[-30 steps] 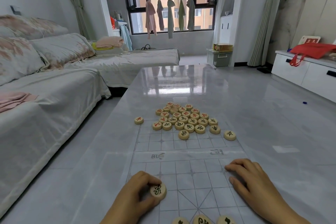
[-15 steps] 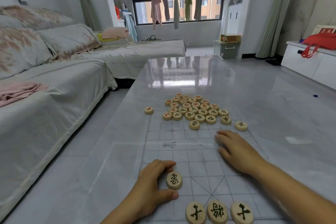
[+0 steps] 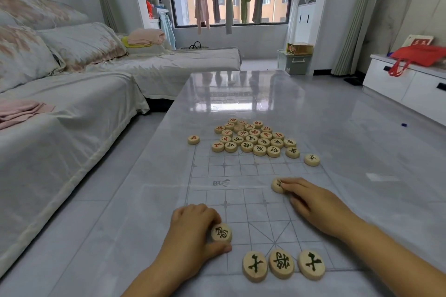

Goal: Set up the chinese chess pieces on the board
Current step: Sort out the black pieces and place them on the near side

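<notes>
On the pale gridded board [image 3: 243,171], the left hand [image 3: 193,229] pinches a round wooden piece [image 3: 221,232], probably back-row bound. The right hand [image 3: 316,205] presses another disc [image 3: 277,185], fingers flat.

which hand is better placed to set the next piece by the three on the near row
Left. The left hand holds a dark-marked piece just beside the three placed pieces. The right hand is farther up the board, touching a second piece near the river line.
</notes>
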Available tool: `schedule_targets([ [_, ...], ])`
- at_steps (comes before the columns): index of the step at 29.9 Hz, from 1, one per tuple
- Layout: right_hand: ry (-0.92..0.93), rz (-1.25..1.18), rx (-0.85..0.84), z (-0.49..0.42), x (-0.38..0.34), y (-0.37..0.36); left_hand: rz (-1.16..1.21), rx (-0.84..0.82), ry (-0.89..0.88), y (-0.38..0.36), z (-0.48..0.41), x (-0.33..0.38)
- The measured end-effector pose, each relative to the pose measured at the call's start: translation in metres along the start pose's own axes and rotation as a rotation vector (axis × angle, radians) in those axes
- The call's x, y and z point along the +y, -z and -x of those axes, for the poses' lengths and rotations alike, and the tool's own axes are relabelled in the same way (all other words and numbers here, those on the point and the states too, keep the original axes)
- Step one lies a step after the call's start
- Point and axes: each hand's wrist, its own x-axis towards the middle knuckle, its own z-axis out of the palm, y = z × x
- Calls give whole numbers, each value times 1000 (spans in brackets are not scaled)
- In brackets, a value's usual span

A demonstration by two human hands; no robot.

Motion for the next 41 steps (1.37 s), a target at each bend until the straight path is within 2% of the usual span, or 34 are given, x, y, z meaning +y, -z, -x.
schedule_targets([
  [5,-18,-66,10,81,12,18,13,62,131,3,9,9],
  [9,-47,-83,-57,96,12,28,-51,-138,183,18,21,10],
  [11,-82,-114,-85,92,9,36,4,-230,196,26,27,4],
  [15,-188,-216,-40,87,6,32,149,-260,109,28,30,-9],
  [18,-231,-181,-31,90,8,19,327,-250,18,20,24,-12],
  [20,-236,-177,-8,89,8,15,364,-250,5,16,22,-12],
  [23,-214,-176,9,86,10,14,380,-200,29,11,22,-13],
  [28,-87,-248,-95,94,12,26,341,-144,50,4,28,-12],
  [33,-48,-250,-153,108,16,26,286,-124,18,1,29,-8],
  [39,-94,-268,-134,116,14,28,300,-288,-50,10,30,-17],
  [41,-104,-261,-106,117,12,26,318,-293,-79,13,30,-18],
])
